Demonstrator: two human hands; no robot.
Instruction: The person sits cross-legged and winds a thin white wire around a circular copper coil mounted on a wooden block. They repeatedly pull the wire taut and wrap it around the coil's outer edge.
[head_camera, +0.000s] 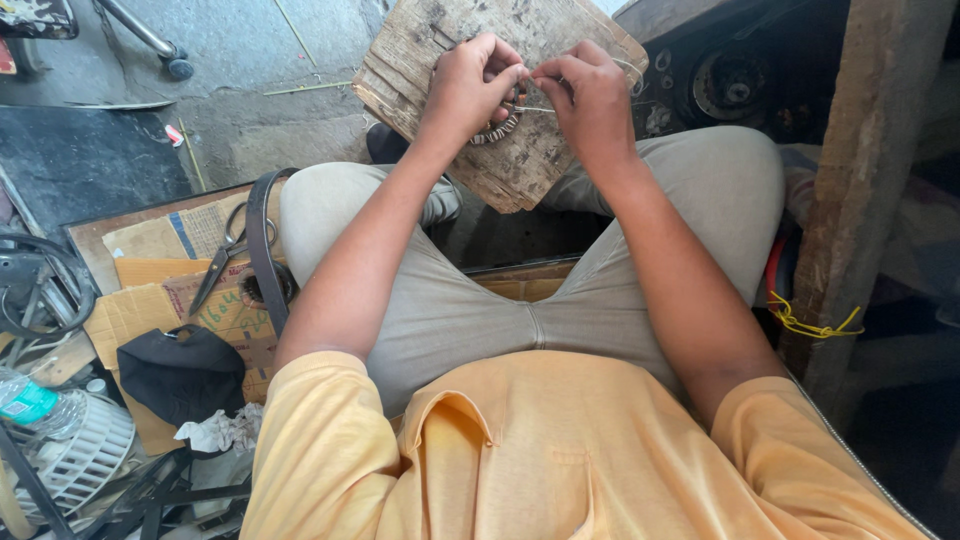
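Over wooden board, both hands curled, fingertips pinching wire.

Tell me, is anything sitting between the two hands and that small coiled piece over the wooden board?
Nothing visible does. The left hand and right hand already pinch the small coiled piece and its thin wire above the worn wooden board.

Rough, weathered wooden board; matt cardboard; metal scissors.

Bright, even daylight, soft shadows, sharp focus, edges slightly stretched.
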